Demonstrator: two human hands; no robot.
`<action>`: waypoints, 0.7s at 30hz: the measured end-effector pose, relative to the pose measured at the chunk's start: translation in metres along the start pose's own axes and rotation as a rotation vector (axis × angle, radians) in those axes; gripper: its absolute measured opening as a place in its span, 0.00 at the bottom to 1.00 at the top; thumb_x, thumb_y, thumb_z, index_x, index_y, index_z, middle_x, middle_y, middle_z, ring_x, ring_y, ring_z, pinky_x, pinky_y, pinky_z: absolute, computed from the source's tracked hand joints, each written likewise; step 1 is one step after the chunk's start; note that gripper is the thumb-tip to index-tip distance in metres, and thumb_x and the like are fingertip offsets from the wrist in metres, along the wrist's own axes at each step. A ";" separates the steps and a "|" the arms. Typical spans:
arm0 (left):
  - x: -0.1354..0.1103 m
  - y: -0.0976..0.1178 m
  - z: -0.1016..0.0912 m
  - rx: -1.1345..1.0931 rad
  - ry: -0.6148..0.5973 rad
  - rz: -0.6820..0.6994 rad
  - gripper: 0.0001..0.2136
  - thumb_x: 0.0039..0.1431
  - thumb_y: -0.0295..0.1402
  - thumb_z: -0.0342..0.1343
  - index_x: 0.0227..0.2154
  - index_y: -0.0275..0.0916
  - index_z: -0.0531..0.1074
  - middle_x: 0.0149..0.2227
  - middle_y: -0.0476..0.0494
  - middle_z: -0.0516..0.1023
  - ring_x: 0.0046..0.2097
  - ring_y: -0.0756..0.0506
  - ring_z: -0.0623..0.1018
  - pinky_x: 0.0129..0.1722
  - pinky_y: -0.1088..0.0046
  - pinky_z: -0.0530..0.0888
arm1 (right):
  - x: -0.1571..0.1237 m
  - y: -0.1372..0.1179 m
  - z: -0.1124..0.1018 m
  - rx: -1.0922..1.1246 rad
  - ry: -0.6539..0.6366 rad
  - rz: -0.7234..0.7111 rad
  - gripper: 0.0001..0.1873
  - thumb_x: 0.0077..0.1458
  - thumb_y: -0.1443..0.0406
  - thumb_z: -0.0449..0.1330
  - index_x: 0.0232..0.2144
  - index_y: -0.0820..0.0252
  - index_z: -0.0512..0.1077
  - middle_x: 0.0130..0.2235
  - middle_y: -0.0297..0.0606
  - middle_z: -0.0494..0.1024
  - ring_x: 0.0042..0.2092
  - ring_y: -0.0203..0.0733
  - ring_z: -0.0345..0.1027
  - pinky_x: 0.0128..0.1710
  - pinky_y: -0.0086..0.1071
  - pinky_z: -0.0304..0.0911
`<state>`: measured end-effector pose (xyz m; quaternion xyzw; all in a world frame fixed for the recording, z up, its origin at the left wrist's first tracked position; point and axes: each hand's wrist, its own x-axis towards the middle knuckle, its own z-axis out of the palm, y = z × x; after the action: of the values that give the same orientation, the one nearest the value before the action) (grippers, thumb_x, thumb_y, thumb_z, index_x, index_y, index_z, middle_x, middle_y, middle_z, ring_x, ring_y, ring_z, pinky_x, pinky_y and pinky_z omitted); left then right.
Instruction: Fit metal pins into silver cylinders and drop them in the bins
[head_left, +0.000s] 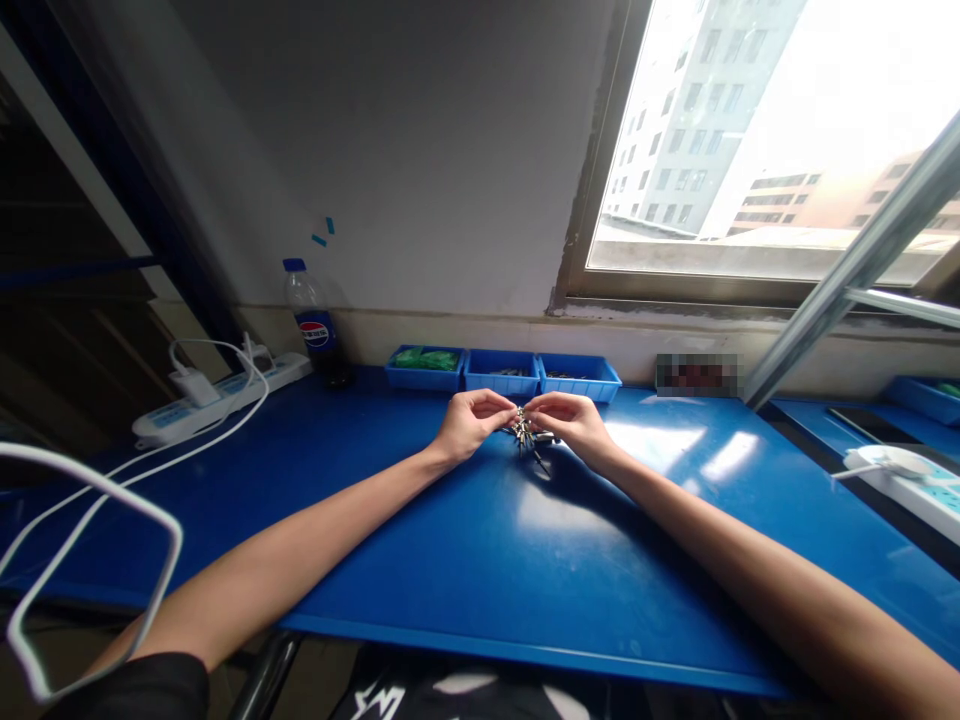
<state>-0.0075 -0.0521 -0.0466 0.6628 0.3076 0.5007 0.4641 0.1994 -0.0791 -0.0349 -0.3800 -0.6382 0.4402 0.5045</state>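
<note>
Both hands meet over the middle of the blue table [420,560], fingertips almost touching. My left hand [471,424] is closed in a pinch, thumb against fingers. My right hand [574,420] is pinched in the same way, facing it. What the fingertips hold is too small to make out. Just below them lies a small pile of thin metal parts [523,432], dark and brass-coloured, some long and pointed. Behind the hands stand three blue bins in a row: a left bin [425,380] with green plastic, a middle bin [501,384] and a right bin [581,388] with small dark parts.
A cola bottle [315,325] stands at the back left beside a white power strip [161,425] with white cables [176,530]. At right are a metal post [847,260], another power strip [911,490] and a dark flat object [874,424]. A window [750,200] sits above.
</note>
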 end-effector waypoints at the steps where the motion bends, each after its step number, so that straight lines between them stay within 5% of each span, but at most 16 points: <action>1: -0.001 0.001 0.000 0.088 0.027 0.047 0.16 0.55 0.44 0.69 0.37 0.35 0.79 0.37 0.40 0.85 0.40 0.41 0.85 0.44 0.60 0.83 | 0.001 0.000 -0.001 -0.001 0.025 0.009 0.17 0.49 0.53 0.73 0.37 0.58 0.82 0.36 0.41 0.86 0.38 0.49 0.82 0.42 0.41 0.77; 4: -0.005 0.009 0.001 0.423 0.055 0.265 0.10 0.63 0.38 0.63 0.41 0.37 0.78 0.42 0.40 0.84 0.44 0.42 0.82 0.49 0.58 0.80 | 0.005 0.003 -0.007 -0.023 0.184 -0.017 0.15 0.49 0.55 0.73 0.36 0.58 0.82 0.34 0.40 0.85 0.36 0.48 0.81 0.42 0.42 0.77; 9: -0.011 0.019 0.004 0.617 -0.462 0.529 0.10 0.66 0.30 0.57 0.46 0.42 0.81 0.48 0.41 0.84 0.59 0.39 0.74 0.61 0.54 0.73 | 0.015 0.009 -0.025 -0.037 0.390 -0.157 0.23 0.51 0.56 0.72 0.48 0.57 0.79 0.49 0.45 0.83 0.50 0.51 0.79 0.55 0.47 0.73; 12: -0.010 0.015 0.005 0.605 -0.610 0.538 0.10 0.66 0.30 0.57 0.44 0.44 0.83 0.45 0.42 0.85 0.56 0.39 0.75 0.60 0.55 0.72 | 0.016 0.012 -0.031 -0.096 0.406 -0.168 0.23 0.53 0.56 0.69 0.50 0.57 0.77 0.50 0.46 0.83 0.49 0.50 0.80 0.55 0.47 0.72; 18: -0.007 0.007 0.003 0.688 -0.567 0.501 0.11 0.69 0.32 0.54 0.45 0.41 0.82 0.42 0.38 0.82 0.50 0.41 0.77 0.52 0.62 0.76 | 0.011 0.013 -0.026 -0.125 0.409 -0.146 0.17 0.54 0.58 0.64 0.46 0.57 0.75 0.40 0.41 0.83 0.38 0.47 0.79 0.44 0.43 0.74; 21: -0.008 0.006 0.003 0.637 -0.420 0.473 0.11 0.70 0.33 0.53 0.49 0.40 0.79 0.46 0.38 0.81 0.48 0.43 0.79 0.52 0.63 0.77 | 0.008 0.012 -0.022 -0.134 0.419 -0.154 0.15 0.53 0.58 0.64 0.43 0.56 0.76 0.36 0.39 0.83 0.37 0.45 0.78 0.41 0.40 0.73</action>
<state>-0.0073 -0.0620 -0.0444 0.9121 0.1855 0.3279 0.1618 0.2199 -0.0635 -0.0416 -0.4461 -0.5743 0.2685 0.6317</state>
